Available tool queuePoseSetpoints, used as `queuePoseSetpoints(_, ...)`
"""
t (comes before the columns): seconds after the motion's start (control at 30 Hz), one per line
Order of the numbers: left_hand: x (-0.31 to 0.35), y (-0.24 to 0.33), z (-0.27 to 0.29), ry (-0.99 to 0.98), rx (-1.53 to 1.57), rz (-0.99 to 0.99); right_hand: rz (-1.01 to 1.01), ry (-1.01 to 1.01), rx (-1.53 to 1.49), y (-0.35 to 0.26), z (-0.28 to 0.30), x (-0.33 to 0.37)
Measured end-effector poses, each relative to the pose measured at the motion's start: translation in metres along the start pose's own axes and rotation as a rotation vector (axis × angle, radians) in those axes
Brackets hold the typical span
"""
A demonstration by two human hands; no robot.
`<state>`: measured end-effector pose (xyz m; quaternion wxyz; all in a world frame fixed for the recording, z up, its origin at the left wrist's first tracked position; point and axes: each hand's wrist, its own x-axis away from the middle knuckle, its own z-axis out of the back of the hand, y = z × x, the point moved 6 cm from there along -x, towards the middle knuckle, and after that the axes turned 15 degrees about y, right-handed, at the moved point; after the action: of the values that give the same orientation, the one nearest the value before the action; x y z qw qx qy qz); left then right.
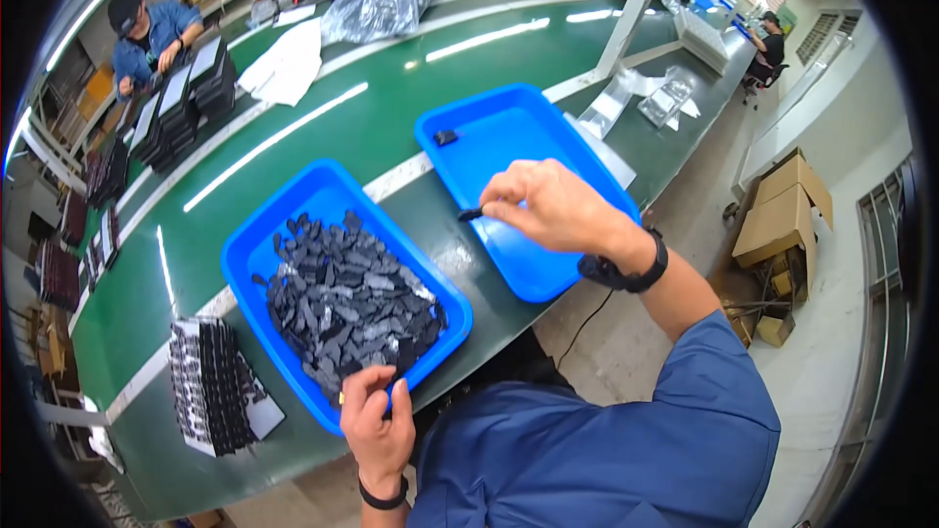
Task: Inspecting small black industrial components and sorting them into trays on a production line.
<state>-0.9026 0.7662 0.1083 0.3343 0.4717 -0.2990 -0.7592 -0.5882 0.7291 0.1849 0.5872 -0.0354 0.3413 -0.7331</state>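
Note:
In my right hand (553, 205), a small black piece (469, 215) is pinched between thumb and fingertips. That hand is over the left side of a blue tray (577, 279), which holds one small black part (446, 138) near its far left corner. My left hand (377, 435) is at the near edge of a second blue tray (256, 318). Many flat, elongated black pieces (342, 284) lie heaped in this tray. The left fingers are curled with the thumb close to them; what is between them, if anything, cannot be made out.
Left of the heaped tray stands a stack of black-and-white strips (210, 386). A green conveyor belt (323, 127) runs beyond the trays, with plastic bags (386, 5) on its far side. A co-worker (152, 39) sits across. Cardboard boxes (782, 210) stand on the right.

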Motion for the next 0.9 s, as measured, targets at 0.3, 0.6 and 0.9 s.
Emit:
queuePoseSetpoints(0.3,0.007,-0.012,-0.009,-0.02,-0.075,-0.031,0.105,0.001,0.263,0.121,-0.032,-0.087)
queuePoseSetpoints(0.6,0.005,-0.015,-0.014,-0.035,-0.12,0.002,0.161,0.142,0.223,0.169,-0.079,-0.1)
queuePoseSetpoints(0.9,0.004,-0.016,-0.018,-0.05,-0.143,-0.01,0.172,0.183,0.245,0.177,-0.087,-0.1)
